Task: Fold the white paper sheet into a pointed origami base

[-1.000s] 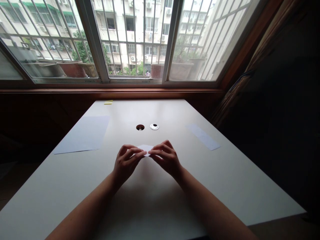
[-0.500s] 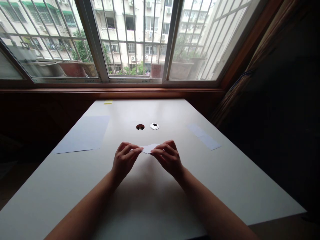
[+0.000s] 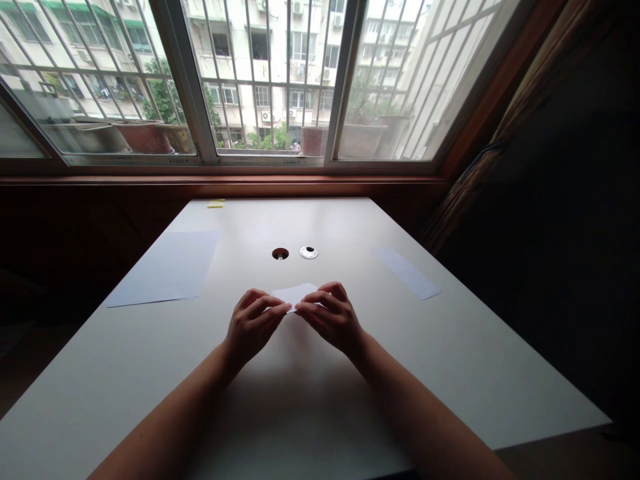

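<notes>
A small white piece of paper (image 3: 296, 292) is held above the middle of the table, pinched from both sides. My left hand (image 3: 254, 321) grips its left part between thumb and fingers. On the other side, my right hand (image 3: 332, 316) pinches the right part. The fingertips of both hands almost meet at the paper's near edge, and they cover its side ends. Whether the paper is folded I cannot tell.
The white table (image 3: 150, 373) reaches to the window. A large white sheet (image 3: 163, 270) lies at left, a paper strip (image 3: 407, 272) at right. Beyond my hands are a round cable hole (image 3: 281, 254) and its silvery cover (image 3: 309, 253). Yellow slips (image 3: 217, 203) lie at the far left.
My fingertips have come closer together along the paper's near edge. More of the paper now shows beyond my fingers.
</notes>
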Demonstrator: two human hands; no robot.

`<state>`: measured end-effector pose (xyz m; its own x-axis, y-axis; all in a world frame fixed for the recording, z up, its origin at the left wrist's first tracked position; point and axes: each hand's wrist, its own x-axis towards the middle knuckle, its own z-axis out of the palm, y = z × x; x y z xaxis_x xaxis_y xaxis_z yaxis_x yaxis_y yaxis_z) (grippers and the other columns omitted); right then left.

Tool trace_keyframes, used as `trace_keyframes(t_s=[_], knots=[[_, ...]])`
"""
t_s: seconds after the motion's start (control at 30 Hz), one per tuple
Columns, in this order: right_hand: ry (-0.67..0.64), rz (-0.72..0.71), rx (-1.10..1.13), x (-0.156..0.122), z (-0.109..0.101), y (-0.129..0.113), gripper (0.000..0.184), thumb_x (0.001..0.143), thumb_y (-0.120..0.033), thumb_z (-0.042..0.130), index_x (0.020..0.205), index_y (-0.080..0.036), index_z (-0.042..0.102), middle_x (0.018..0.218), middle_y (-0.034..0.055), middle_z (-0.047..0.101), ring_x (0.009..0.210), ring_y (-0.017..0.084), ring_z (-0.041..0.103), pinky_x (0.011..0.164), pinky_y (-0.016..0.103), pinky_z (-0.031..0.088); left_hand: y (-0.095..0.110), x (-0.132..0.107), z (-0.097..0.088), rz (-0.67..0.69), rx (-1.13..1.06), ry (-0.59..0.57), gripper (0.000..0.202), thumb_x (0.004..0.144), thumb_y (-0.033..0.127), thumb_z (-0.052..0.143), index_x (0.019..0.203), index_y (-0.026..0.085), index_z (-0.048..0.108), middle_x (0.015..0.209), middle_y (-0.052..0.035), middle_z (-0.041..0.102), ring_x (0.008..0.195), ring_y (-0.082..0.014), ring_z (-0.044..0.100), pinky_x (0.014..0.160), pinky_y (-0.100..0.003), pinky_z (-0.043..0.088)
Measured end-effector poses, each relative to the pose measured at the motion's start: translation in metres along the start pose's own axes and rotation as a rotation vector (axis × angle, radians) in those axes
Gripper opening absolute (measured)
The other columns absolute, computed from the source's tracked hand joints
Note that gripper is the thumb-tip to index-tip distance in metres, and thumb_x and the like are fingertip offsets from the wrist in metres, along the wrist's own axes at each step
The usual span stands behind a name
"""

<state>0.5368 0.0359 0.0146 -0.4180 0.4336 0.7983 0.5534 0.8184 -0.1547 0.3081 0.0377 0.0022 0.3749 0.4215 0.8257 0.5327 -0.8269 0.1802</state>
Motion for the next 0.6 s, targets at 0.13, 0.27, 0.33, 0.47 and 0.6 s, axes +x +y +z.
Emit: trace_keyframes(t_s=[0.13, 0.27, 0.33, 0.47, 0.6], knots=[[-0.002, -0.017, 0.005, -0.0003, -0.0006, -0.0003, 0.027, 0.085, -0.021, 0.072, 0.109, -0.033, 0.07, 0.094, 0.0, 0.073, 0.088, 0.021, 0.055, 0.079, 0.039, 0.046, -0.0003, 0.0011, 0.0001, 0.003, -0.029, 0.0, 0.035, 0.083, 0.012, 0.071, 0.114, 0.029, 0.069, 0.093, -0.0032, 0.072, 0.085, -0.019, 0.059, 0.076, -0.035, 0.054], [0.013, -0.041, -0.006, -0.0003, -0.001, -0.0002, 0.031, 0.084, -0.018, 0.073, 0.11, -0.033, 0.069, 0.093, -0.0013, 0.073, 0.087, 0.02, 0.055, 0.077, 0.038, 0.046, -0.0009, 0.0, 0.0012, -0.001, -0.059, -0.008, 0.032, 0.083, 0.012, 0.071, 0.111, 0.027, 0.069, 0.094, -0.0042, 0.071, 0.088, -0.0193, 0.059, 0.078, -0.035, 0.054], [0.008, -0.05, -0.014, 0.0002, -0.0013, -0.0003, 0.032, 0.083, -0.018, 0.073, 0.111, -0.033, 0.069, 0.093, -0.0019, 0.074, 0.086, 0.02, 0.055, 0.077, 0.038, 0.045, -0.0007, -0.0001, 0.0012, 0.013, -0.061, -0.012, 0.032, 0.083, 0.012, 0.071, 0.111, 0.027, 0.069, 0.095, -0.0043, 0.071, 0.088, -0.0192, 0.059, 0.078, -0.035, 0.054], [-0.016, -0.067, -0.013, 0.0014, -0.0024, -0.0009, 0.034, 0.084, -0.018, 0.072, 0.113, -0.034, 0.068, 0.094, -0.0021, 0.074, 0.085, 0.02, 0.055, 0.077, 0.038, 0.045, 0.0004, 0.001, 0.0003, 0.036, -0.058, -0.002, 0.032, 0.083, 0.012, 0.072, 0.111, 0.028, 0.069, 0.094, -0.0035, 0.071, 0.087, -0.0186, 0.059, 0.078, -0.035, 0.053], [-0.025, -0.075, -0.005, 0.0016, -0.0026, -0.0014, 0.033, 0.085, -0.018, 0.071, 0.113, -0.035, 0.068, 0.094, -0.0017, 0.073, 0.084, 0.02, 0.056, 0.078, 0.039, 0.045, 0.0022, 0.0024, -0.0008, 0.054, -0.061, 0.022, 0.034, 0.083, 0.012, 0.071, 0.112, 0.029, 0.069, 0.093, -0.0026, 0.072, 0.086, -0.0183, 0.061, 0.076, -0.034, 0.054]])
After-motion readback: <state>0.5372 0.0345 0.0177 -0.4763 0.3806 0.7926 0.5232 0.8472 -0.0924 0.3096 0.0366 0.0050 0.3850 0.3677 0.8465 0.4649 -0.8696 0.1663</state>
